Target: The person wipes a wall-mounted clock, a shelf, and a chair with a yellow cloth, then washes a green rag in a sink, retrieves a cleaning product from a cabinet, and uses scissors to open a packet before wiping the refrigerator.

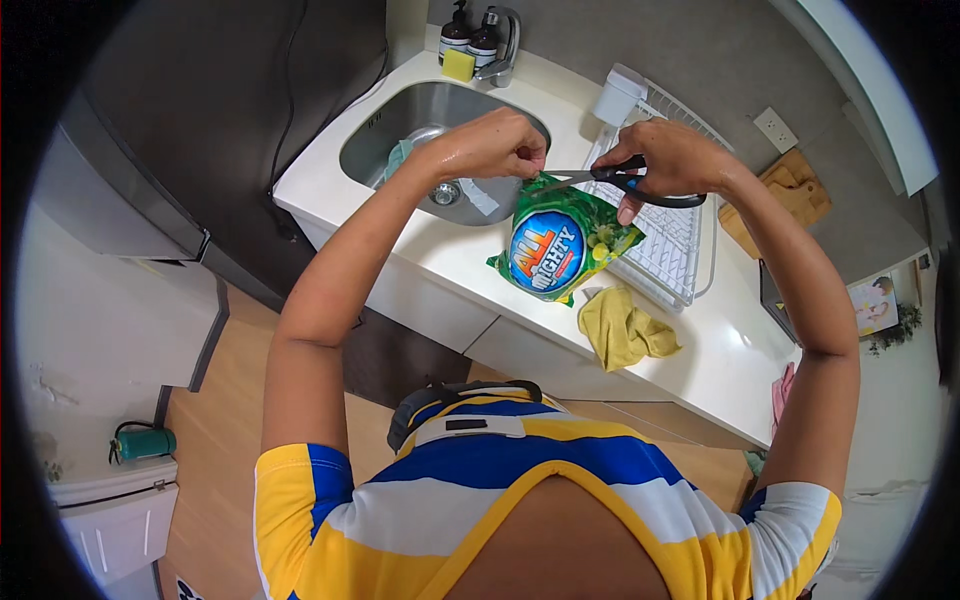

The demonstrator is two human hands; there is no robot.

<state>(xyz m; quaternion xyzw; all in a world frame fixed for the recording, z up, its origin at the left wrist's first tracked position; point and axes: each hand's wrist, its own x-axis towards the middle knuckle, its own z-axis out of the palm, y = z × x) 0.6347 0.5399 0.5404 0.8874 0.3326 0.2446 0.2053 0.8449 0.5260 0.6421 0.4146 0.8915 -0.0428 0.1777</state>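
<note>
A green plastic detergent pouch (549, 251) with a round blue emblem stands on the white counter beside the sink, its top corner pinched by my left hand (501, 144). In my right hand (664, 157) is a pair of black-handled scissors (619, 178). Their blades are parted and reach across the pouch's upper left corner, close to my left fingertips. Whether the plastic is cut there I cannot tell. A crumpled yellow cloth (624, 330) lies on the counter just right of the pouch.
A steel sink (360, 154) holds a teal cloth (397, 157) and a white scrap (478, 196). Behind it are pump bottles (454, 37), a yellow sponge (458, 65) and a faucet (504, 56). A white wire dish rack (667, 247), white container (619, 94) and wooden cutting boards (784, 199) are rightward.
</note>
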